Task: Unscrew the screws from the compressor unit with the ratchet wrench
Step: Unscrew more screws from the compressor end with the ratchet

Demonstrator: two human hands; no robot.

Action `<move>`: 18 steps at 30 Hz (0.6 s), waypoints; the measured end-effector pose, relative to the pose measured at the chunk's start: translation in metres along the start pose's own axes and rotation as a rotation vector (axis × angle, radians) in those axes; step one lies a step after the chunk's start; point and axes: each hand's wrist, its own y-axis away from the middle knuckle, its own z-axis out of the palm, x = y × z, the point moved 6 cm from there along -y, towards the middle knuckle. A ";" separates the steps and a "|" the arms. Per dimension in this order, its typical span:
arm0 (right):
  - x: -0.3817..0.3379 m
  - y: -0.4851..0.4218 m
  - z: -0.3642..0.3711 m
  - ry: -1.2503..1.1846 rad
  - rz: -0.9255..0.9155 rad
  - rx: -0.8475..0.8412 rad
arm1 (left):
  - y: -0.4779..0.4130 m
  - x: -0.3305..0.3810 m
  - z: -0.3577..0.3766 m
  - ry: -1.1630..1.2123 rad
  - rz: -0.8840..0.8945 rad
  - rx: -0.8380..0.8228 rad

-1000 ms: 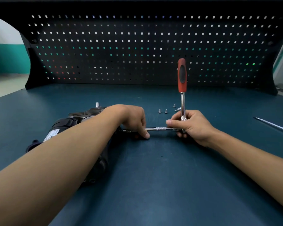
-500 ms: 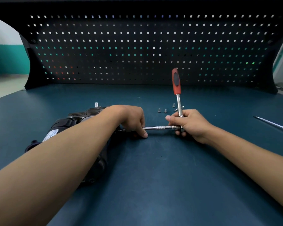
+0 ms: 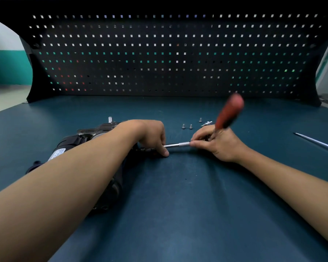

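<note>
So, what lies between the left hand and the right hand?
The silver extension bar of the ratchet wrench spans that gap, with the left hand at one end and the right hand at the other. The head view shows it.

The ratchet wrench has its red handle smeared by motion blur, and its head is buried inside the right hand. The left forearm covers most of the compressor unit, and the left hand hides where the extension bar meets it. A thin metal rod runs off the right edge. A silver part near the loose screws is too small to identify.
</note>
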 end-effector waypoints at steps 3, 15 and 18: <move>-0.013 0.005 0.001 0.085 -0.172 0.010 | 0.000 -0.001 0.000 0.001 -0.002 0.008; 0.016 -0.003 0.002 -0.214 0.296 0.019 | 0.005 0.006 -0.006 -0.049 -0.009 0.035; 0.019 -0.002 0.005 -0.316 0.434 0.051 | 0.006 0.007 -0.005 -0.060 -0.013 0.036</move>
